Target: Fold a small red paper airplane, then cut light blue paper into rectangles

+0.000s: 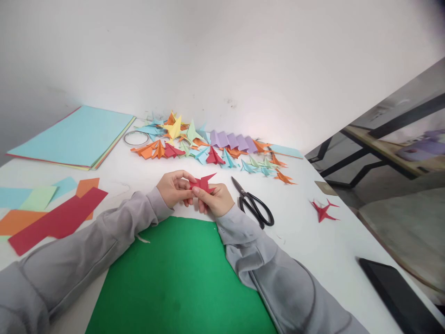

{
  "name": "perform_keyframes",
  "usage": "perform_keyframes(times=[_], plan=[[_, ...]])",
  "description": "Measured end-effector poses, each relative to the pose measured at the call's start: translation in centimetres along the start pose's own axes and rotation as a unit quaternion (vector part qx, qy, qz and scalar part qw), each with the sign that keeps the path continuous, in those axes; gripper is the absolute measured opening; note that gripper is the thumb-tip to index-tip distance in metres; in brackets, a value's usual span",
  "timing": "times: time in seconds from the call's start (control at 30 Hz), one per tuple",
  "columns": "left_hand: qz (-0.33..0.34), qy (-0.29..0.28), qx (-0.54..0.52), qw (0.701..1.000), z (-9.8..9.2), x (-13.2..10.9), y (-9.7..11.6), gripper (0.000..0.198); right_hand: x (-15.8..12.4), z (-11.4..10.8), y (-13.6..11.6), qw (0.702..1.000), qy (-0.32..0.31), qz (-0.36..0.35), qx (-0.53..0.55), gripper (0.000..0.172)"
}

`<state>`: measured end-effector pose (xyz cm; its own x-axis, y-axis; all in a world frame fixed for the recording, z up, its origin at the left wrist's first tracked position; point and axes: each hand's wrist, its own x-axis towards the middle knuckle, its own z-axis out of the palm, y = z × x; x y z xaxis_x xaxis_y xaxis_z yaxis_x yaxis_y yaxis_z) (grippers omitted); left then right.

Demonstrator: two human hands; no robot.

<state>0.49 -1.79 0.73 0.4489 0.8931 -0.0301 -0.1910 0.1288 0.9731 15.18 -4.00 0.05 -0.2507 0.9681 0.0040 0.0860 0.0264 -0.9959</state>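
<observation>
A person's left hand (pixel 174 188) and right hand (pixel 216 198) meet at the centre of the frame above a white tabletop (pixel 295 241), both holding one red folded paper (pixel 205 182); the grip of each is closed to a thumb-and-finger pinch with the paper between, one pointed end jutting up and right; the step in hand looks to be shaping a fold (the creases under the fingers are hidden), and the next move seems to call for one hand steadying while the other presses. Counted around them: one green sheet (pixel 181 278) at lower centre; one pair of scissors (pixel 244 192) just beside the right hand; one red folded figure (pixel 322 213) well apart at right; one black device (pixel 392 287) at lower right; one thin ring (pixel 136 144) left of upper centre; one red strip (pixel 60 218) among at least five other cut pieces (pixel 22 222) at left; one stack of sheets (pixel 76 134) at upper left, layers uncountable; well over ten folded figures (pixel 174 127) at upper centre, overlapping too much for an exact tally.
</observation>
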Motion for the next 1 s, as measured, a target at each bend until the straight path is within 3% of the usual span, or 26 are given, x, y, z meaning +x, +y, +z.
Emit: perform_keyframes(times=[0.47,0.63,0.7,0.8,1.0], plan=[[-0.001,-0.008,-0.004,1.000,0.0,0.0,0.2,0.046,0.1,0.1,0.1,0.998,0.021,0.048,0.030,0.063],[-0.010,0.017,-0.023,1.000,0.0,0.1,0.2,0.049,0.2,0.0,0.2,0.997,0.041,0.036,0.058,0.068],[-0.008,0.032,-0.032,0.999,0.0,0.1,0.2,0.049,0.4,-0.2,0.4,0.994,0.065,0.015,0.091,0.064],[0.006,0.045,-0.050,0.998,-0.1,0.1,0.0,0.044,0.6,-0.3,0.9,0.986,0.121,-0.027,0.116,0.043],[0.005,0.063,-0.088,0.994,-0.3,0.3,-0.4,0.037,0.3,0.1,1.2,0.973,0.195,-0.119,0.023,0.025]])
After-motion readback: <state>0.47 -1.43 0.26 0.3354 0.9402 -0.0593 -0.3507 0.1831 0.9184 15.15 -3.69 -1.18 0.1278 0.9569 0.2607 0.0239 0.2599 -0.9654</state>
